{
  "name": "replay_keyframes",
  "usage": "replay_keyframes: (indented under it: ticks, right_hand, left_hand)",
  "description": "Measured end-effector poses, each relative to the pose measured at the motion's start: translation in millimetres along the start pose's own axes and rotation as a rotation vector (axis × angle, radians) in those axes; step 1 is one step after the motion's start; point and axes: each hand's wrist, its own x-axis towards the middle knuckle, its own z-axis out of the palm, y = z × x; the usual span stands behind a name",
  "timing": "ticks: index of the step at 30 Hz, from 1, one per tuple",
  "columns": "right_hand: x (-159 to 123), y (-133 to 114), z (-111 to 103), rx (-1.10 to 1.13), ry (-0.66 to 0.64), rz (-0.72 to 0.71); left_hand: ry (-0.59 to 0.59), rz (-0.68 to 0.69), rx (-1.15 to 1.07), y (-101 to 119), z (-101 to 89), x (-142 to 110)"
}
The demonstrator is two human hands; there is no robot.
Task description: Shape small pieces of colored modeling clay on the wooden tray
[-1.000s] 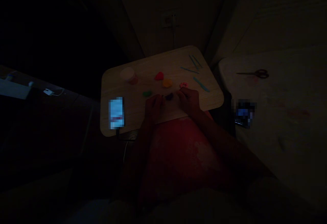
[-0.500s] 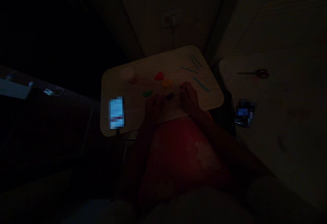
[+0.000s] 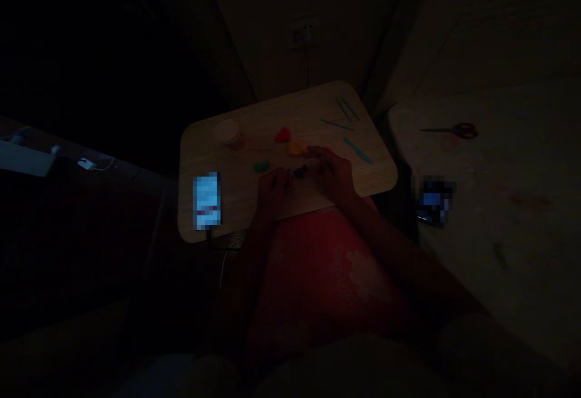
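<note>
In the dim light, my left hand [image 3: 273, 185] rests near the front of the small wooden table, its fingers curled together; whatever they pinch is too dark to make out. My right hand [image 3: 334, 171] lies to the right with its index finger stretched left, close to a yellow-orange clay lump [image 3: 296, 147]. Between the hands sits a dark clay lump [image 3: 301, 172]. A pink piece [image 3: 329, 149] shows partly behind my right hand. Farther back is a red clay lump [image 3: 282, 135], and a green one [image 3: 261, 167] lies beyond my left fingers.
A lidded tub [image 3: 228, 133] stands at the table's [image 3: 195, 144] back left, and a lit phone [image 3: 207, 201] lies front left with a cable. Blue modelling tools [image 3: 357, 150] lie at right. Scissors [image 3: 454, 130] and another device [image 3: 433, 200] rest on the pale surface beyond.
My right hand went to the pink piece, covering most of it, then came back left with its index finger stretched towards the yellow-orange lump. My left hand has barely moved.
</note>
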Motion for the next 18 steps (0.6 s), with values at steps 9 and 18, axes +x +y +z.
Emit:
replay_keyframes:
  ticks: [9,18]
  right_hand:
    - [-1,2,0,-0.002,0.040,0.003]
    - [-1,10,2,-0.057,0.135,-0.009]
  left_hand:
    - [0.009,0.003,0.006,-3,-0.2,0]
    - [-0.004,0.009,0.025,-4,-1.1,0]
